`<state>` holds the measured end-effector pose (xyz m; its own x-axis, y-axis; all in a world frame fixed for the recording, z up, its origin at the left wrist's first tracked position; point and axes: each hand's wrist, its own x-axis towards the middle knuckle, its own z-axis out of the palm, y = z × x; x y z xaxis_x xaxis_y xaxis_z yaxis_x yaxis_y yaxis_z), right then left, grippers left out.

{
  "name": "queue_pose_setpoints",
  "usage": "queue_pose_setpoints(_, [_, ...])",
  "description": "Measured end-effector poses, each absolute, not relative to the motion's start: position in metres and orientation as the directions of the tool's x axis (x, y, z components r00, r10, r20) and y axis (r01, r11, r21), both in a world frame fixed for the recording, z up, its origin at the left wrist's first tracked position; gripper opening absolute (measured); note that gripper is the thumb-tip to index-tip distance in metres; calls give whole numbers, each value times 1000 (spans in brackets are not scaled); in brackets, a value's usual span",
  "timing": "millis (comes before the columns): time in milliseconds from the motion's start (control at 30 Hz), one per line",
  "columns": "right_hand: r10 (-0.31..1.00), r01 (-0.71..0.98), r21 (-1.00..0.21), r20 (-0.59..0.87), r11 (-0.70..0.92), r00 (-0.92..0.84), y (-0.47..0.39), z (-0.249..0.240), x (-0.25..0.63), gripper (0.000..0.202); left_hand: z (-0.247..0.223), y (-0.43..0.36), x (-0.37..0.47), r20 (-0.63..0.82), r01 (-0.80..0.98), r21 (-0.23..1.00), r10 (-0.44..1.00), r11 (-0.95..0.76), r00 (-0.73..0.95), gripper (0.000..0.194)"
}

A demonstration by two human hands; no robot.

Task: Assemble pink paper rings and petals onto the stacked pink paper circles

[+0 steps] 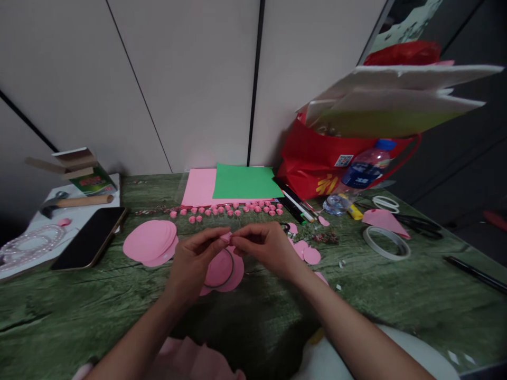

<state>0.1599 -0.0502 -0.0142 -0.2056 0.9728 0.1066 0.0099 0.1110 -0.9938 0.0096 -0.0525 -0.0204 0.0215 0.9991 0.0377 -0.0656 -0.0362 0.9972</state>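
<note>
Between the fingertips of both hands, over the middle of the table, is a small piece of pink paper (226, 237). My left hand (192, 258) pinches it from the left, and my right hand (269, 245) pinches it from the right. Below them lie pink paper discs (233, 277) with a ring (232, 268) resting on top; my left hand hides part of them. A stack of large pink paper circles (148, 240) sits left of my left hand. Beyond my fingers, several small rolled pink paper pieces (237, 212) stand in rows. Small pink scraps (312, 256) lie beside my right wrist.
At the back lie green paper (245, 182) and pink paper (198, 184). On the left are a phone (91, 238), a hammer (79, 201), beads (35, 245) and an opened box (93, 179). On the right stand a red bag (304, 158), a bottle (356, 177) and a tape roll (386, 243).
</note>
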Motion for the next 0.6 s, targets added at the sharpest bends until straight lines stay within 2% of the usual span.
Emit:
queue_pose_setpoints(200, [971,37,-992,111,122,-213,-50,-15,161,10,-22,-53,9,30,-71,997,999,-28,38,20])
queue_pose_setpoints(600, [944,122,-969,176,217,-280,-48,-18,162,12,-21,-52,9,-106,-284,951,991,124,78,25])
